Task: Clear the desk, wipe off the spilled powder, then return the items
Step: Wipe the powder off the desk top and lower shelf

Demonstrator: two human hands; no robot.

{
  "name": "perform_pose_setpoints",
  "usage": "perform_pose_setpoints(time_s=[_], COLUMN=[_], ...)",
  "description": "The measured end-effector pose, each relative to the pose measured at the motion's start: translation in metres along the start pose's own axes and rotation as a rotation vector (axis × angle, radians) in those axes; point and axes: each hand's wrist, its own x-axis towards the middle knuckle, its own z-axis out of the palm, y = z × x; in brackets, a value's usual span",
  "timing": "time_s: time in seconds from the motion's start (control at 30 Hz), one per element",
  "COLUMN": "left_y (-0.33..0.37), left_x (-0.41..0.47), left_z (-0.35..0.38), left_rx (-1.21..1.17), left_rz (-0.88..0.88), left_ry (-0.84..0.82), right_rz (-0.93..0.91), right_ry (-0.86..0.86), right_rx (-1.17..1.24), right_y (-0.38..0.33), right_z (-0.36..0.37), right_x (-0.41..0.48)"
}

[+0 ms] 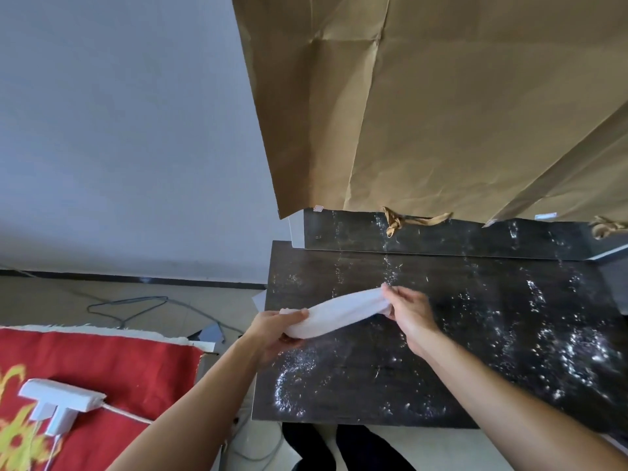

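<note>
A white cloth is stretched between both hands just above the left part of the dark desk. My left hand grips its left end at the desk's left edge. My right hand pinches its right end over the desk's middle. White spilled powder lies scattered over the desk, thickest at the right, with a curved trail of powder near the front left corner. Streaks of powder also mark the raised dark back shelf.
A large brown paper bag with cord handles hangs over the back shelf. To the left lies a red cloth with yellow pattern carrying a white power strip. Cables run over the tiled floor.
</note>
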Motion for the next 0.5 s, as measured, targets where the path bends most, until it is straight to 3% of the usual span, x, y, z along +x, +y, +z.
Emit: perform_pose_setpoints(time_s=[0.17, 0.37, 0.5], left_y=[0.005, 0.003, 0.009], left_x=[0.016, 0.043, 0.047], left_z=[0.019, 0.034, 0.04], left_rx=[-0.129, 0.405, 0.456], left_rz=[0.245, 0.403, 0.297], left_ry=[0.171, 0.382, 0.364], right_rz=[-0.166, -0.339, -0.476], right_ry=[0.097, 0.138, 0.161], right_rx=[-0.18, -0.49, -0.735], right_y=[0.011, 0.014, 0.001], right_z=[0.006, -0.001, -0.003], right_x=[0.025, 0.058, 0.073])
